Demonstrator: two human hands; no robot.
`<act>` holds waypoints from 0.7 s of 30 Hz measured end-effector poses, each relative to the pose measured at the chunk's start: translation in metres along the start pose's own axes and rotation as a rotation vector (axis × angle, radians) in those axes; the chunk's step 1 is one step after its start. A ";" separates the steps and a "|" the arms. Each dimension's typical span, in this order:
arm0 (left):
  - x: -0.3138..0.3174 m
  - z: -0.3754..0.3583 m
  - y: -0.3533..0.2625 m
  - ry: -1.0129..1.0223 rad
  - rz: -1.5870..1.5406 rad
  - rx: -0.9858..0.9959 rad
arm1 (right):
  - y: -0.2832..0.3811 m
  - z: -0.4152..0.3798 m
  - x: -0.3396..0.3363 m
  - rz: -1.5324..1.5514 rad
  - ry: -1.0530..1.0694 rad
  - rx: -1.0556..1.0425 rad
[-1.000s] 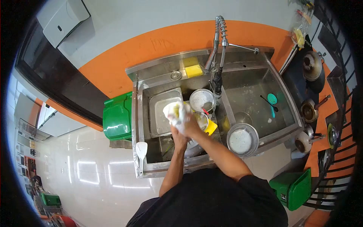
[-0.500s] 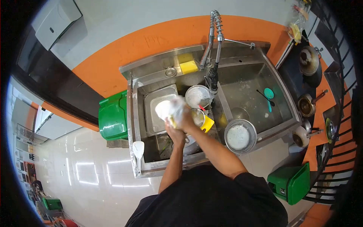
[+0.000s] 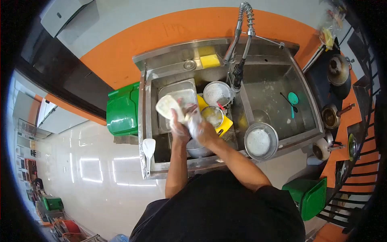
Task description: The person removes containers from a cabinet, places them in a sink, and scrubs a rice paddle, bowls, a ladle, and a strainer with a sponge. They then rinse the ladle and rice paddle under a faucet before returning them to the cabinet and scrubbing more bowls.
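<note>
A white rice paddle [image 3: 167, 107] is tilted over the left basin, its broad head up and to the left. My left hand [image 3: 179, 131] is closed around it below the head. Close beside it, my right hand [image 3: 207, 132] is closed on a whitish, soapy scrubber [image 3: 194, 123], pressed near the paddle's handle; blur hides its exact kind. Beneath the hands lie a rectangular steel pan [image 3: 163, 128], a round metal pot [image 3: 197, 150] and a small strainer-like bowl [image 3: 212, 116]. Behind them sits a sudsy bowl [image 3: 217, 93].
Another white paddle [image 3: 148, 150] lies on the sink's left rim. A yellow sponge [image 3: 210, 61] rests on the back ledge by the spring faucet [image 3: 238, 74]. A pot of foamy water [image 3: 260, 142] stands at the right basin's front. Turquoise ladle [image 3: 292, 99] lies in that basin.
The paddle's head has shifted left and now tilts up-left. My hands have drawn slightly apart, the right one moving toward the handle end. The camera view has shifted slightly.
</note>
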State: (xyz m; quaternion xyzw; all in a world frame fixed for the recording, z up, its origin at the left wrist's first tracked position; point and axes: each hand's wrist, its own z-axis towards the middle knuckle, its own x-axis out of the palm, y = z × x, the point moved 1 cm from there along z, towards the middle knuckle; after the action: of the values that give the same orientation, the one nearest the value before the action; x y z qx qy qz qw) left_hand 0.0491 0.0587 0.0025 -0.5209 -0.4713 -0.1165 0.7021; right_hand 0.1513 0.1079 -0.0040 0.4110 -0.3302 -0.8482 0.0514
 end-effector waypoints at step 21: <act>-0.005 -0.021 0.022 0.114 0.969 0.023 | -0.001 0.078 -0.071 -0.297 0.111 -0.230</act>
State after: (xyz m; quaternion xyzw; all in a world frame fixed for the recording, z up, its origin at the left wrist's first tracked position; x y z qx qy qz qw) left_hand 0.0720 0.0493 -0.0151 -0.6655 -0.1367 0.2007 0.7058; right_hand 0.1411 0.1747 0.0777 0.4925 -0.1637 -0.8547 -0.0096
